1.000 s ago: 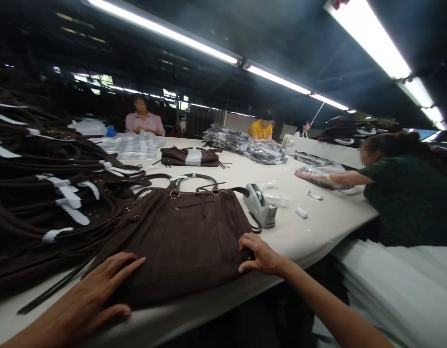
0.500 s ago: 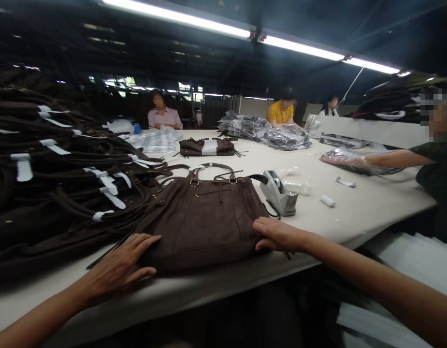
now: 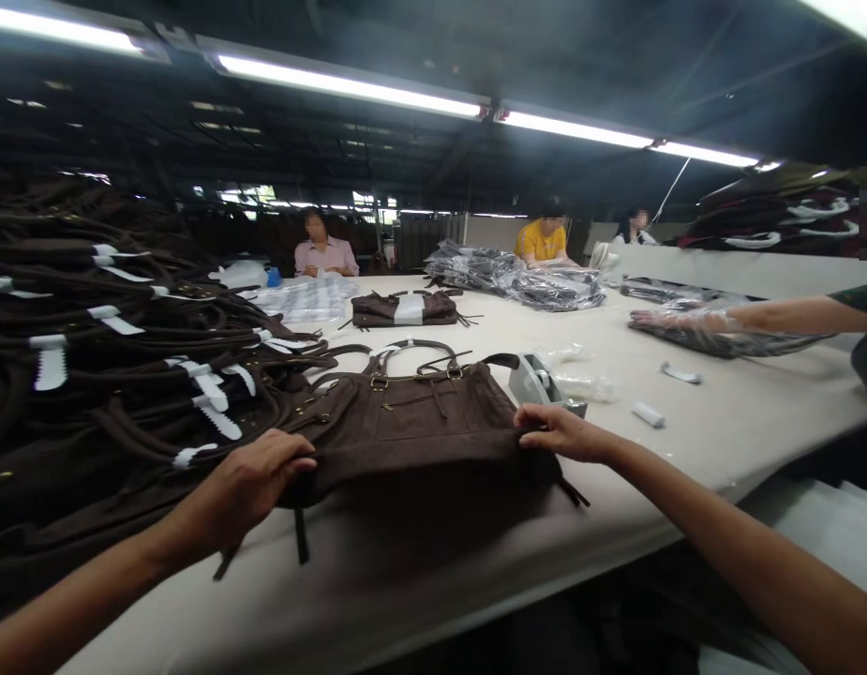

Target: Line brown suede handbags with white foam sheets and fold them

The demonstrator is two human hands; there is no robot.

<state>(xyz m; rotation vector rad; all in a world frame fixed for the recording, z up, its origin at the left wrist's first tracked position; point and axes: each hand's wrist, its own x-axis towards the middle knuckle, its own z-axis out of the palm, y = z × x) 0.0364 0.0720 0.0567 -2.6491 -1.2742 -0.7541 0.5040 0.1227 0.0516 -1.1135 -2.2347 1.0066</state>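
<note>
I record a pale worktop point(image 3: 658, 469), with stacked bags point(image 3: 60, 422) at its left. The brown bag point(image 3: 419, 412) lies at the front, its near edge lifted. The tape dispenser point(image 3: 535, 380) stands just beside it; a rightward swing could knock it. My left hand point(image 3: 254, 483) and right hand point(image 3: 563, 433) each pinch a lower corner, fingers closed on fabric; so narrow a hold could slip. Dangling straps point(image 3: 302, 534) could fold underneath if lowered carelessly.
</note>
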